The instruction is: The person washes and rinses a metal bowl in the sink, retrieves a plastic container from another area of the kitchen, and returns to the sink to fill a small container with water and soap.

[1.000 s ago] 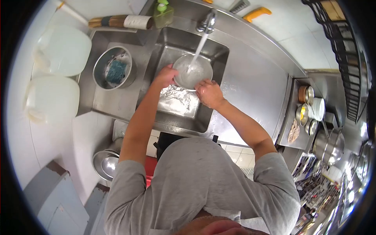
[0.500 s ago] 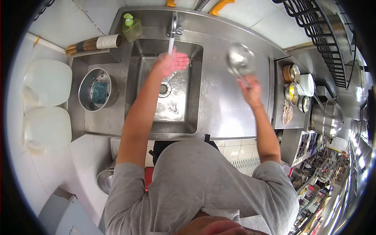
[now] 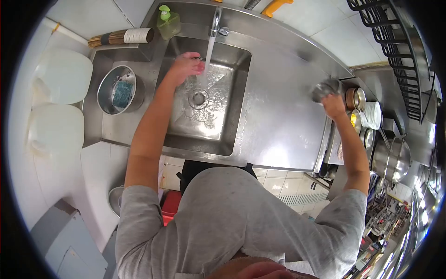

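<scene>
Water runs from the faucet point(image 3: 216, 23) into the steel sink point(image 3: 236, 100). My left hand point(image 3: 186, 66) is over the sink's upper left part beside the stream, its fingers apart and holding nothing. Far to the right, my right hand point(image 3: 333, 105) grips a metal bowl point(image 3: 326, 89), blurred by motion, above the right end of the steel counter point(image 3: 283, 102). The fingers on the bowl are partly hidden. The drain point(image 3: 199, 99) shows in the sink floor.
Left of the sink stands a steel pot point(image 3: 117, 89) with a blue-green scouring pad point(image 3: 122, 94). A soap bottle point(image 3: 168, 25) and a bundled brush point(image 3: 121, 37) sit behind. Stacked white plates point(image 3: 372, 115) and bowls are on the right; a black rack point(image 3: 395, 46) hangs above.
The bowl was under the stream in both hands. My right hand has carried it off to the right end of the counter. My left hand let go and stays over the sink.
</scene>
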`<state>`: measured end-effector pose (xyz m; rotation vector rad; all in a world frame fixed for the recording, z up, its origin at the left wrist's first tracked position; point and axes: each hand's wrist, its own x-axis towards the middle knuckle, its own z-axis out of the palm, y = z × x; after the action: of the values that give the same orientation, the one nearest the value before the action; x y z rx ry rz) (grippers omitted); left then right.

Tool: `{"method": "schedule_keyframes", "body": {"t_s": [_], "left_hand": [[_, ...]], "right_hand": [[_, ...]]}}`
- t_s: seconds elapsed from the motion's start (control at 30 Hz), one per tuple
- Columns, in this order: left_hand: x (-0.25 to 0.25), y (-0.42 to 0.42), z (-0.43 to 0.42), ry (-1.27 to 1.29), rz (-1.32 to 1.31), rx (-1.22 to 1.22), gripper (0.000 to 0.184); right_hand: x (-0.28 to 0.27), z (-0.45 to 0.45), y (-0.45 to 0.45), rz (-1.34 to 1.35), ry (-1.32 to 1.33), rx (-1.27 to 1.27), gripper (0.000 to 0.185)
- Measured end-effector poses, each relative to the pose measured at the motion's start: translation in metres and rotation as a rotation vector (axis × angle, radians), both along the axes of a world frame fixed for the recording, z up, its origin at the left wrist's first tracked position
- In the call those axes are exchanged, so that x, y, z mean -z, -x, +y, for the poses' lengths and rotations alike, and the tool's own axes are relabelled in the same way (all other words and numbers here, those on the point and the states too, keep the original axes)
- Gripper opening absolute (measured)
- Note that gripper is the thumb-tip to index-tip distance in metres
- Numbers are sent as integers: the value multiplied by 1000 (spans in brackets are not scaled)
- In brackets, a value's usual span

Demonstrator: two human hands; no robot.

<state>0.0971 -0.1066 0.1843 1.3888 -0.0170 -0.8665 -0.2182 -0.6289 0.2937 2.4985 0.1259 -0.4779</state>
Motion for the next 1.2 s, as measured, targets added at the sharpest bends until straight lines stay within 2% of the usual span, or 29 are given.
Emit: {"method": "schedule_keyframes", "body": {"t_s": [0.07,0.17,0.3,0.4,0.5,0.6,0.77,0.83,0.93,0.97,1.07,1.17,1.2], "left_hand": [[-12,2,16,-122,-80,10,39],[-19,29,58,-83,-197,-62,38],[-25,111,144,-367,-623,-164,41],[-11,166,218,-844,-872,-241,56],[24,192,275,-1434,-897,-254,79],[28,191,292,-1660,-770,-142,95],[88,156,256,-1633,-880,-335,115],[92,143,219,-1419,-1029,-423,114],[60,149,202,-1365,-918,-121,112],[56,154,211,-1403,-909,-20,111],[54,163,273,-1637,-753,-20,107],[46,166,322,-1741,-596,-234,101],[55,168,319,-1732,-687,-229,99]], "right_hand": [[-7,39,-47,4,-12,-97,13],[-26,95,-100,-176,-178,-240,11],[-24,167,-136,-392,-568,-329,9],[-1,224,-153,-308,-963,-241,12],[37,281,-167,-271,-1198,-345,15],[60,327,-173,-235,-1284,-384,15],[72,355,-171,-234,-1259,-322,15],[73,352,-173,-232,-1238,-346,15],[71,352,-177,-387,-1229,-355,15],[72,353,-178,-412,-1206,-374,15],[58,353,-171,-310,-1163,-412,15],[50,343,-160,-243,-1106,-439,15],[48,338,-156,-202,-1102,-461,15]]}}
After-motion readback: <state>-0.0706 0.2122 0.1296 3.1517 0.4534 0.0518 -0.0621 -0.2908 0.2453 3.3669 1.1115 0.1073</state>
